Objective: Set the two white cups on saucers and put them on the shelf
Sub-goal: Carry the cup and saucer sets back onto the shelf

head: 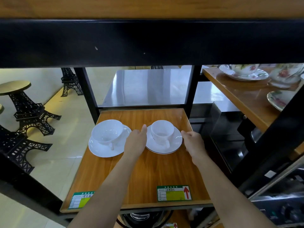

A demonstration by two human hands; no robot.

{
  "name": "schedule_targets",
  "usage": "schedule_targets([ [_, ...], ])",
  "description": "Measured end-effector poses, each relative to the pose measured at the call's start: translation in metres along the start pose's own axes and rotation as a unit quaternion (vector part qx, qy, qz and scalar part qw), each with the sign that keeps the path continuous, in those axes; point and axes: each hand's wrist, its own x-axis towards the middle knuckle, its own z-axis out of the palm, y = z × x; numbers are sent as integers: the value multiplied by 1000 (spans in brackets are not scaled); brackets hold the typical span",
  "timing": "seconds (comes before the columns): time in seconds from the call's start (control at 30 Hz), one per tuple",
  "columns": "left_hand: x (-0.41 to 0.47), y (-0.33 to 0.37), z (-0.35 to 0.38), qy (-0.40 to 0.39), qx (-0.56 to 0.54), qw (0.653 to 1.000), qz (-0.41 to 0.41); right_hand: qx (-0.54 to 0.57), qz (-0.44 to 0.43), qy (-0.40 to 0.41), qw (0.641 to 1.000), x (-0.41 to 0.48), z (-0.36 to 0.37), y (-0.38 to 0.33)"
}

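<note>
Two white cups stand on white saucers on the wooden shelf (pixel 148 175). The left cup (pixel 107 132) sits on the left saucer (pixel 102 150), its handle toward me. The right cup (pixel 162 131) rests on the right saucer (pixel 176 142), which has a dark rim line. My left hand (pixel 136 142) lies at the left edge of the right saucer, thumb pointing up and away. My right hand (pixel 194 143) is at that saucer's right edge, fingers loosely curled. Neither hand clearly grips the saucer.
Two green and yellow price labels (pixel 174 193) lie at the shelf's front edge. A black beam (pixel 148 43) of the upper shelf hangs overhead. Flowered china (pixel 246 71) stands on a neighbouring shelf at the right. Black tower-shaped stools (pixel 28 109) stand on the floor at the left.
</note>
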Motion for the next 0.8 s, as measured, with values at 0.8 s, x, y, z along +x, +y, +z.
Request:
schedule_targets([
  [0.8,-10,-5,-16,74,-50,980,180,-30,-150,54,987,-14,0,-13],
])
